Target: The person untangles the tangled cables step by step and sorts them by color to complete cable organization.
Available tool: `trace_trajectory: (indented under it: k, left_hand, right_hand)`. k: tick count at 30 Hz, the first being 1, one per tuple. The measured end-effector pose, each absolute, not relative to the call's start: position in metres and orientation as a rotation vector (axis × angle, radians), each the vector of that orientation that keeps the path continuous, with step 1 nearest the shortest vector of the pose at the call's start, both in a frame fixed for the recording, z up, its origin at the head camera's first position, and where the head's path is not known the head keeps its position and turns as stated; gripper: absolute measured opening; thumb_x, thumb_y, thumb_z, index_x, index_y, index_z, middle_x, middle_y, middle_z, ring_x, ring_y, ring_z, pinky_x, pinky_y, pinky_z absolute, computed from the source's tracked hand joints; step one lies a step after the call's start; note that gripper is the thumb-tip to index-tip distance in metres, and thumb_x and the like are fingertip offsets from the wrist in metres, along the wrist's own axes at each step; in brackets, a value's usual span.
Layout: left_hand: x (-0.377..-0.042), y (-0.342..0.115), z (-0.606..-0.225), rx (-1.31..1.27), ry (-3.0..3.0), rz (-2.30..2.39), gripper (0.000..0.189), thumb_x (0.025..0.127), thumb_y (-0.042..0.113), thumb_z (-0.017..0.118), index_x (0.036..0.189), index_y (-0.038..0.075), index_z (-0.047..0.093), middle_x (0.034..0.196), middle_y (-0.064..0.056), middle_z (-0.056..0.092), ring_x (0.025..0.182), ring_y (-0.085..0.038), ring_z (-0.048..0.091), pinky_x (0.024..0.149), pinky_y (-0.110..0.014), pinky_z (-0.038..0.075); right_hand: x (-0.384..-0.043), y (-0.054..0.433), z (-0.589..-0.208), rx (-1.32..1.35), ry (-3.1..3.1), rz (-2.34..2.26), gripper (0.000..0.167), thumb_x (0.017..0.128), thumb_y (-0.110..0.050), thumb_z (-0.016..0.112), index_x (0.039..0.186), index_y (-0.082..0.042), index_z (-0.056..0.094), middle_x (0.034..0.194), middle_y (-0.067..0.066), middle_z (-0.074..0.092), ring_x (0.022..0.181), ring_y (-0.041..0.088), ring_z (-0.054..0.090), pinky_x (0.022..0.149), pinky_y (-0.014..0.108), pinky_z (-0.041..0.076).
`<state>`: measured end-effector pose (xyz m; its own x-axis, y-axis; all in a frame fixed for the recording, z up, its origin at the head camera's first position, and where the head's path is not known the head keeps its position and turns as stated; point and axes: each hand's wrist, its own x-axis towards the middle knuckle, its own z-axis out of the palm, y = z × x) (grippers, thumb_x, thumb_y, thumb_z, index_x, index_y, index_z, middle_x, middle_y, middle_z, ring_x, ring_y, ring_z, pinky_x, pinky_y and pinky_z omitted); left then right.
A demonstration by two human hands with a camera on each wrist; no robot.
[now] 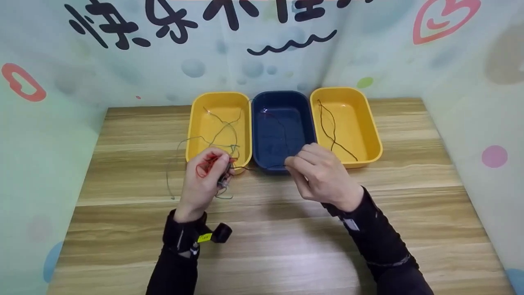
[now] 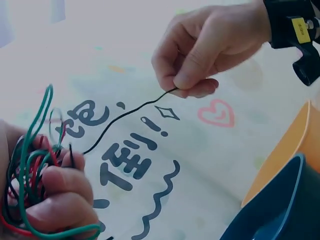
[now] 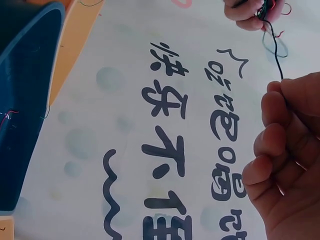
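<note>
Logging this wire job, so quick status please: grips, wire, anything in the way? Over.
Left grip holding red, green and black wire bundle. Right grip pinching black wire that leads to it. Loose green strand trailing beside left grip, might snag.

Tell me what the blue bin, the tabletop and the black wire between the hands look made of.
Blue bin: probably smooth, glossy plastic; light glints inside it, and its rim is rounded.
Tabletop: wood or wood-look laminate with a soft sheen; streaky grain shows, leaving either possible.
Black wire: perhaps plastic-coated metal, judging by its even black surface and loose bends; any core is hidden.
</note>
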<state>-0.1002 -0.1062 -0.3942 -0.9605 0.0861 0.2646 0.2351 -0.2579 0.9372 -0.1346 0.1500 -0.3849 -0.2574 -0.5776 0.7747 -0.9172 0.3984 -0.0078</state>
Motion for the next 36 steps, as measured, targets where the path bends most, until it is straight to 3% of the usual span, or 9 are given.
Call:
trace_trajectory:
  k: [13, 19, 27, 36]
  left_hand:
    - [-0.11, -0.107, -0.397, -0.061, -1.556, -2.435, 0.013, 0.098, 0.004, 0.05, 0.091, 0.008, 0.059, 0.071, -0.003, 0.055, 0.051, -0.01, 0.048, 0.04, -0.018, 0.037]
    - [-0.113, -0.113, -0.396, 0.108, -1.404, -2.574, 0.012, 0.1, 0.012, 0.049, 0.094, 0.007, 0.058, 0.069, -0.002, 0.051, 0.047, -0.01, 0.048, 0.039, -0.016, 0.036]
    - [-0.112, -0.118, -0.395, 0.035, -1.314, -2.662, 0.013, 0.099, 0.015, 0.052, 0.092, 0.006, 0.058, 0.067, -0.003, 0.051, 0.045, -0.009, 0.046, 0.039, -0.015, 0.035]
    - [-0.112, -0.121, -0.397, -0.098, -1.286, -2.737, 0.016, 0.097, 0.02, 0.059, 0.095, 0.004, 0.056, 0.064, -0.001, 0.05, 0.045, -0.008, 0.043, 0.038, -0.016, 0.031]
  right_hand:
    - [-0.127, 0.144, -0.383, 1.351, -1.933, 0.555, 0.009, 0.086, -0.002, 0.056, 0.079, -0.003, 0.062, 0.062, 0.003, 0.051, 0.054, 0.019, 0.044, 0.05, 0.029, 0.036]
    - [-0.126, 0.144, -0.384, 1.371, -1.952, 0.538, 0.008, 0.086, -0.003, 0.056, 0.081, -0.003, 0.062, 0.062, 0.003, 0.051, 0.055, 0.019, 0.045, 0.051, 0.03, 0.036]
    - [-0.128, 0.147, -0.383, 1.328, -1.957, 0.566, 0.01, 0.087, -0.003, 0.056, 0.078, -0.003, 0.06, 0.062, 0.003, 0.05, 0.054, 0.018, 0.044, 0.05, 0.029, 0.035]
    - [-0.134, 0.157, -0.381, 1.234, -2.033, 0.631, 0.007, 0.088, -0.003, 0.059, 0.084, -0.001, 0.064, 0.068, 0.007, 0.058, 0.058, 0.022, 0.049, 0.055, 0.033, 0.04]
